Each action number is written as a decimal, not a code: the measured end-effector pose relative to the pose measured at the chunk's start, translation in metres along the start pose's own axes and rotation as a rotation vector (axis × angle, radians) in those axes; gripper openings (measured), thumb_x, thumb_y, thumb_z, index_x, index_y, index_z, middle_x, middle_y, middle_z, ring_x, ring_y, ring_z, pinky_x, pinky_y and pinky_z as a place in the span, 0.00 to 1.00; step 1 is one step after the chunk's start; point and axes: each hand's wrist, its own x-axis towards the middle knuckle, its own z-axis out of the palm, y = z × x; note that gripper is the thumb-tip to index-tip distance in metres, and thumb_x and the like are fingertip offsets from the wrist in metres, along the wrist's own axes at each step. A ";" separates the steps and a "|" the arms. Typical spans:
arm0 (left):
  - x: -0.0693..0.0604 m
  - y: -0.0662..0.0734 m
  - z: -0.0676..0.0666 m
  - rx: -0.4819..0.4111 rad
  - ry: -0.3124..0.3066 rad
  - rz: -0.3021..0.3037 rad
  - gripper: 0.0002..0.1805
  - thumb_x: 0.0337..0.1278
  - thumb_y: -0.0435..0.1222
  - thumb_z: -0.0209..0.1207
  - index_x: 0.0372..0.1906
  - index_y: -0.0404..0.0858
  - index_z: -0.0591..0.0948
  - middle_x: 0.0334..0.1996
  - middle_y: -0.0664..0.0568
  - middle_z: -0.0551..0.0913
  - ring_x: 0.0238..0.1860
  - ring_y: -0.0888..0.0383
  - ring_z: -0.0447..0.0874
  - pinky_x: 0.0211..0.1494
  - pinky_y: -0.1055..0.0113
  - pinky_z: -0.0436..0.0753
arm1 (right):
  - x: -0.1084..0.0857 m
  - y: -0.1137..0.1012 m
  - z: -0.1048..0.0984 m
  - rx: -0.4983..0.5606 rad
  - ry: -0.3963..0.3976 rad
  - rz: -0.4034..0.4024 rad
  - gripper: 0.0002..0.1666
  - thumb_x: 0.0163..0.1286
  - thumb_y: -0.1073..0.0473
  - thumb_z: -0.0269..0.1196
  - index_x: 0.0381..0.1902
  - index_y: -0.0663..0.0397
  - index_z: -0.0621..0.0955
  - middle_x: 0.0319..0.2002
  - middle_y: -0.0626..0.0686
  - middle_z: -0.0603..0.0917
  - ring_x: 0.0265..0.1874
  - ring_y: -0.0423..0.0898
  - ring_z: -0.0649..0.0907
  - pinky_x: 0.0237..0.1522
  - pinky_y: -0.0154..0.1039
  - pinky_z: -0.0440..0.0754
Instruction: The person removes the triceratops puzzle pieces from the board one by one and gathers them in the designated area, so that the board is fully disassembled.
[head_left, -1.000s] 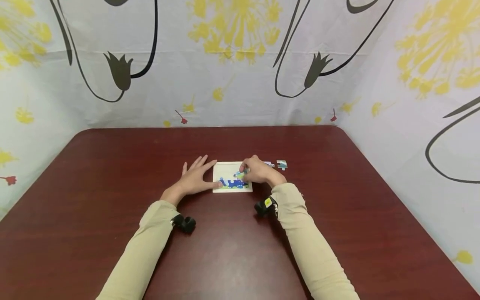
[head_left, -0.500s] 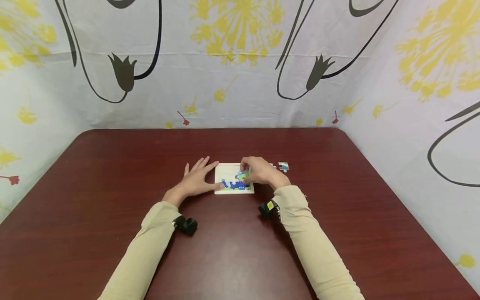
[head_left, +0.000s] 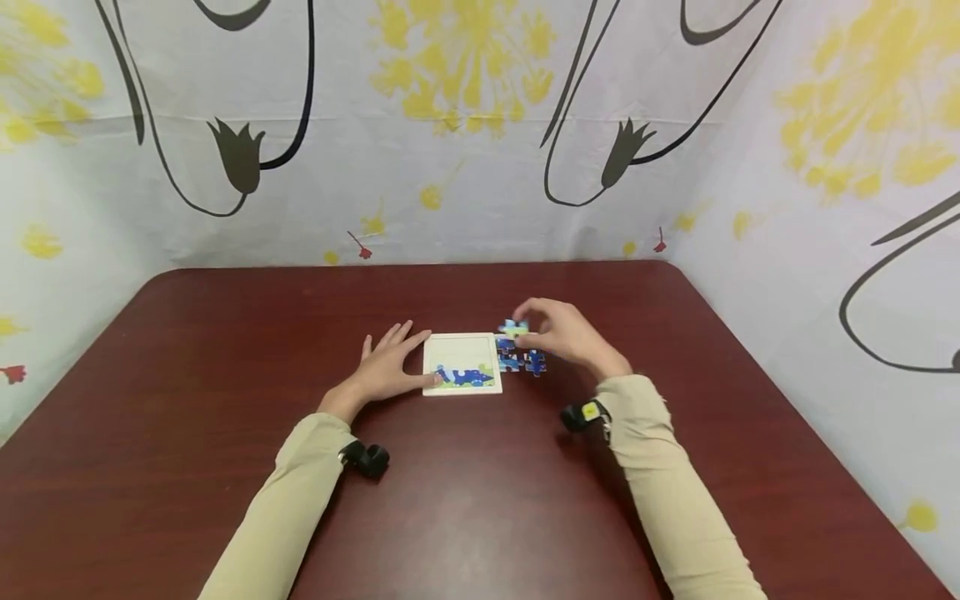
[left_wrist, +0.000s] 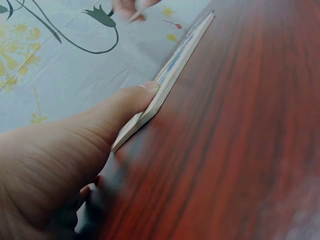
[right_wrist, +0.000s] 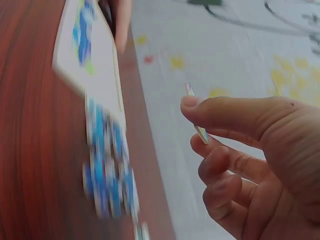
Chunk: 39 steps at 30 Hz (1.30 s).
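Note:
My right hand (head_left: 564,333) pinches a puzzle piece (head_left: 514,329) between thumb and fingertips, raised above the table. In the right wrist view the piece (right_wrist: 197,117) is seen nearly edge-on. My left hand (head_left: 384,372) lies spread at the left side of a white puzzle tray (head_left: 463,352). Its thumb (left_wrist: 135,100) rests on the tray's near left corner, and its index finger reaches the far left corner. Along the tray's near edge sits a joined blue and green strip of puzzle (head_left: 465,377); bare white board shows above it.
Several loose blue puzzle pieces (head_left: 512,362) lie against the tray's right side, blurred in the right wrist view. Everything rests on a dark red wooden table (head_left: 465,500). A flower-patterned white cloth (head_left: 450,167) hangs behind and at both sides.
The right hand has lifted the puzzle piece off the tray and carried it right, over the loose pieces. More bare board now shows. The left hand has stayed put.

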 end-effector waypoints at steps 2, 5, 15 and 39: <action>-0.001 0.000 0.002 0.005 -0.008 -0.001 0.48 0.48 0.61 0.60 0.72 0.46 0.57 0.72 0.42 0.46 0.72 0.44 0.38 0.64 0.37 0.32 | -0.012 0.013 -0.010 -0.006 0.010 0.048 0.18 0.55 0.61 0.70 0.44 0.56 0.80 0.33 0.53 0.80 0.15 0.43 0.70 0.22 0.38 0.70; -0.003 -0.001 0.002 0.006 -0.003 -0.005 0.48 0.47 0.60 0.61 0.72 0.46 0.58 0.72 0.42 0.47 0.72 0.44 0.39 0.64 0.37 0.32 | -0.026 0.030 -0.020 -0.005 -0.001 0.115 0.20 0.54 0.63 0.70 0.45 0.59 0.79 0.34 0.57 0.80 0.17 0.44 0.74 0.22 0.38 0.73; -0.005 -0.005 0.002 -0.004 0.001 -0.022 0.48 0.48 0.61 0.60 0.72 0.48 0.57 0.72 0.43 0.46 0.72 0.45 0.38 0.64 0.38 0.32 | -0.034 0.044 -0.022 -0.103 -0.146 0.150 0.14 0.53 0.63 0.70 0.39 0.59 0.82 0.35 0.54 0.84 0.30 0.46 0.80 0.29 0.40 0.77; 0.001 -0.003 0.004 -0.005 -0.002 -0.007 0.47 0.48 0.60 0.60 0.72 0.48 0.57 0.72 0.43 0.46 0.72 0.46 0.38 0.64 0.38 0.32 | -0.029 0.022 -0.023 -0.079 -0.087 0.062 0.18 0.52 0.61 0.69 0.37 0.62 0.74 0.36 0.59 0.75 0.29 0.48 0.74 0.35 0.43 0.72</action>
